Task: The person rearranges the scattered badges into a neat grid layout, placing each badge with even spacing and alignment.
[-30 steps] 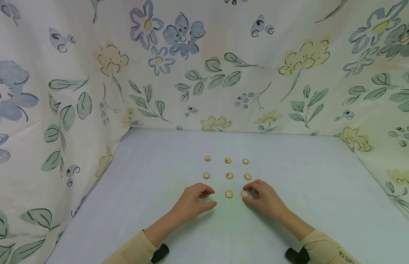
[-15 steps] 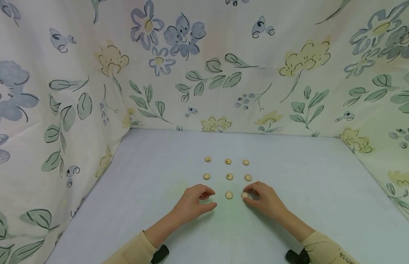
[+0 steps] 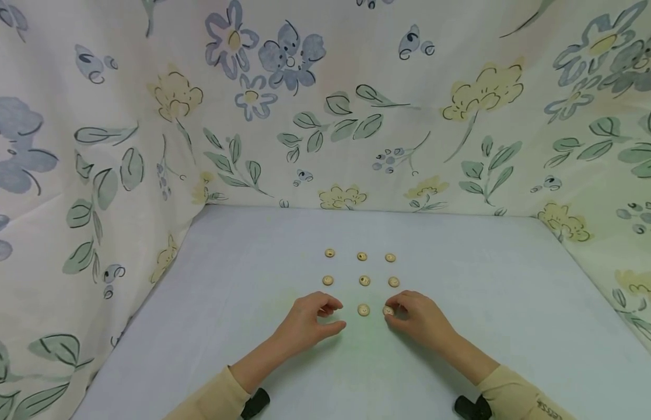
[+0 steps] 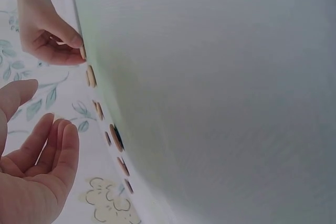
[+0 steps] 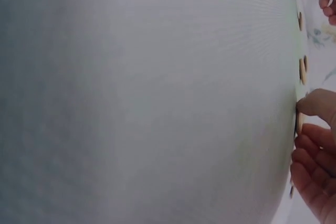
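My right hand point(image 3: 420, 315) grips a round wooden button point(image 3: 388, 311) by its edge, thumb on the near side and index finger on the far side. In the right wrist view, that button point(image 5: 300, 123) stands between thumb and fingers, close on the white surface. Just left of it lies another button point(image 3: 363, 310), untouched. My left hand point(image 3: 307, 321) hovers low on the left side, its relaxed fingers and thumb apart with nothing between them; the left wrist view shows the same hand point(image 4: 39, 171) with a bare gap.
Behind the hands, more buttons form two rows of three: a middle row with a centre button point(image 3: 364, 280) and a far row with its own centre button point(image 3: 362, 256). Floral cloth point(image 3: 325, 116) hangs around the white table point(image 3: 252, 245) at the back and sides.
The right thumb and index finger have drawn in closer around the button, the thumb now covering more of it. The left hand stays nearly still, and the other buttons keep their places.
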A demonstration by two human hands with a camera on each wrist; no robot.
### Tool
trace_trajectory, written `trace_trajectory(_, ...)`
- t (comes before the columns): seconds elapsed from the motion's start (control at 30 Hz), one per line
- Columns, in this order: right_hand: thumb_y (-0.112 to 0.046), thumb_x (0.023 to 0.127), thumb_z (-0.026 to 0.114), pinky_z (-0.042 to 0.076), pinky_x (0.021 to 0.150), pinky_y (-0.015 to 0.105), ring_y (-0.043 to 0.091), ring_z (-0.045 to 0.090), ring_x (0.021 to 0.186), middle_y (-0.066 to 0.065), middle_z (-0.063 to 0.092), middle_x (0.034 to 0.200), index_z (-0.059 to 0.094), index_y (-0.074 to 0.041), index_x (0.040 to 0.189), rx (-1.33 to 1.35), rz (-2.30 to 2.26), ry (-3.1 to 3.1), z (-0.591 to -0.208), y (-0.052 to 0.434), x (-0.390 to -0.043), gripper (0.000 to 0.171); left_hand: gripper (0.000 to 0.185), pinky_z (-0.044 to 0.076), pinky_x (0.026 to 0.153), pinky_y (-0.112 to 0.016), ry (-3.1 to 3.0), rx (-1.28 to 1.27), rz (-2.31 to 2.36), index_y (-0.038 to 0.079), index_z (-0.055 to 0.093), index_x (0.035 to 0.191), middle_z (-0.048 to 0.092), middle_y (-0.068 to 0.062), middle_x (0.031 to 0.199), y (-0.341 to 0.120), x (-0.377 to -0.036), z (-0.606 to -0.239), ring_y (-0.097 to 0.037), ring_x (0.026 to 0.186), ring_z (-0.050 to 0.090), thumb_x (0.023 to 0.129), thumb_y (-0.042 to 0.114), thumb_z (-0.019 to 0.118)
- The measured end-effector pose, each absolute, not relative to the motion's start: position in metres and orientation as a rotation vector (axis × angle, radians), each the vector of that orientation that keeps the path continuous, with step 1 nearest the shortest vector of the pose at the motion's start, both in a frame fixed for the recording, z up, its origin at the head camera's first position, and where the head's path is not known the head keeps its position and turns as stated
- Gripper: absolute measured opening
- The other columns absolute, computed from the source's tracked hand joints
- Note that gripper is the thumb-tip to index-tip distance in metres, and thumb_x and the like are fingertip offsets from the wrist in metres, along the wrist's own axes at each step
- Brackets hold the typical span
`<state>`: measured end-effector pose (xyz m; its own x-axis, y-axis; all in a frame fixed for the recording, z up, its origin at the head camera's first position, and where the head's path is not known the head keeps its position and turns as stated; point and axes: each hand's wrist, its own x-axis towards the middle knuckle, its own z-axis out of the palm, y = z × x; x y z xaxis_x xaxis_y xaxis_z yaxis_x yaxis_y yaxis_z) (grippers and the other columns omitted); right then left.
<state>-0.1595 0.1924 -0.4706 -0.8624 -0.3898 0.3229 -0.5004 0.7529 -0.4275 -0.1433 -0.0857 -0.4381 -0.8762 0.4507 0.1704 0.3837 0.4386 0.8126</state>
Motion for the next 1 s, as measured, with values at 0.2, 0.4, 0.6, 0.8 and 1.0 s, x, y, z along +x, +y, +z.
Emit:
trace_trajectory(0.2, -0.015, 0.077, 0.08, 0.05, 0.07, 0.027, 0.006, 0.056, 0.078, -0.01, 0.065, 0.086, 0.072, -0.016, 0.089, 0.7, 0.705, -2.753, -0.47, 0.191, -0.161, 0.015, 0.025, 0.053, 0.083, -0.038, 2.601, 0.758, 1.456, 0.002, 0.067, 0.106, 0.066, -0.011, 0.102, -0.086, -0.143, -0.438, -0.029, 0.092, 0.061, 0.084, 0.012, 0.075)
trace_trajectory(0.4, -0.017, 0.076, 0.081, 0.049, 0.07, 0.028, 0.004, 0.055, 0.077, -0.011, 0.064, 0.083, 0.073, -0.016, 0.087, 0.676, 0.66, -2.759, -0.469, 0.19, -0.16, 0.014, 0.025, 0.053, 0.082, -0.038, 2.599, 0.766, 1.462, 0.002, 0.067, 0.106, 0.066, -0.011, 0.102, -0.086, -0.143, -0.439, -0.029, 0.091, 0.061, 0.085, 0.013, 0.075)
trace_trajectory(0.6, -0.016, 0.076, 0.079, 0.05, 0.07, 0.03, 0.006, 0.057, 0.076, -0.011, 0.064, 0.082, 0.073, -0.016, 0.087, 0.66, 0.65, -2.777, -0.468, 0.193, -0.16, 0.013, 0.025, 0.053, 0.083, -0.04, 2.59, 0.755, 1.469, 0.002, 0.067, 0.106, 0.066, -0.011, 0.102, -0.088, -0.143, -0.439, -0.029, 0.092, 0.061, 0.085, 0.014, 0.074)
trace_trajectory(0.8, -0.015, 0.077, 0.079, 0.049, 0.069, 0.03, 0.005, 0.057, 0.076, -0.012, 0.064, 0.082, 0.073, -0.016, 0.087, 0.656, 0.661, -2.79, -0.466, 0.199, -0.159, 0.012, 0.025, 0.053, 0.083, -0.039, 2.599, 0.754, 1.467, 0.002, 0.067, 0.106, 0.066, -0.01, 0.102, -0.088, -0.142, -0.44, -0.028, 0.092, 0.061, 0.086, 0.015, 0.074)
trace_trajectory(1.0, -0.014, 0.077, 0.079, 0.049, 0.069, 0.03, 0.005, 0.057, 0.076, -0.011, 0.064, 0.082, 0.074, -0.016, 0.088, 0.646, 0.678, -2.788, -0.466, 0.203, -0.155, 0.012, 0.025, 0.053, 0.083, -0.039, 2.605, 0.746, 1.466, 0.002, 0.067, 0.106, 0.066, -0.01, 0.103, -0.09, -0.142, -0.44, -0.028, 0.092, 0.061, 0.086, 0.015, 0.074)
